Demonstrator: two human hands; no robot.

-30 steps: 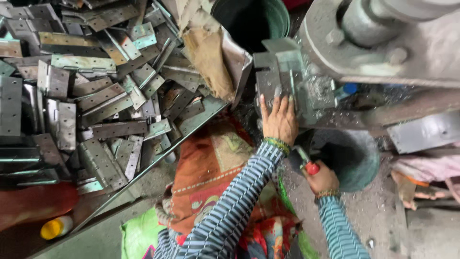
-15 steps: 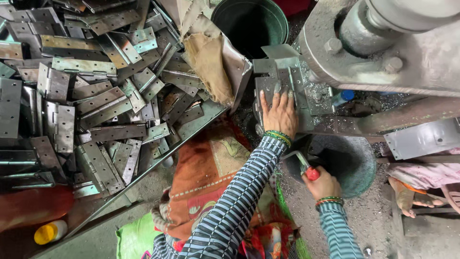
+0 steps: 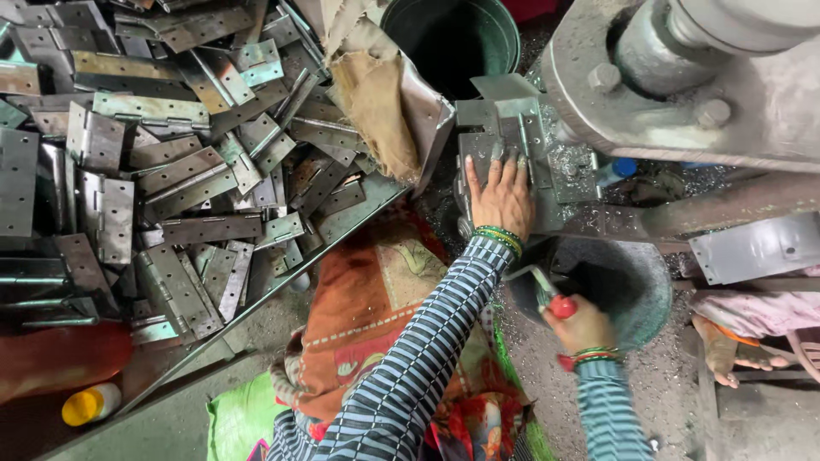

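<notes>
**Left hand settles flat on the plate under the press**

While the big grey press (image 3: pixel 683 77) fills the frame from twelve to three o'clock, little around it has shifted over the last second; the change lies in the hands. The heap of metal hinges (image 3: pixel 162 171) covers the counter (image 3: pixel 359 213) from nine to eleven o'clock, as it did a second ago, and the dark green bucket (image 3: pixel 453 38) sits at twelve o'clock. Below the press, at four o'clock, lies the round dark bowl (image 3: pixel 632 282).

The left hand (image 3: pixel 500 196), which a second ago lay a little lower, has slid up onto the metal plate (image 3: pixel 512 137) on the press bed, just right of centre. Its grip is spread, fingers flat and pressing the plate down, not pinching it. That suggests the piece is being seated and steadied under the press.

The right hand (image 3: pixel 585 324), at five o'clock, keeps its grip pressed together around a red-handled tool (image 3: pixel 551 294), held over the bowl's rim, apart from the plate.

A small yellow-capped bottle (image 3: pixel 90 403) lies at eight o'clock.
</notes>
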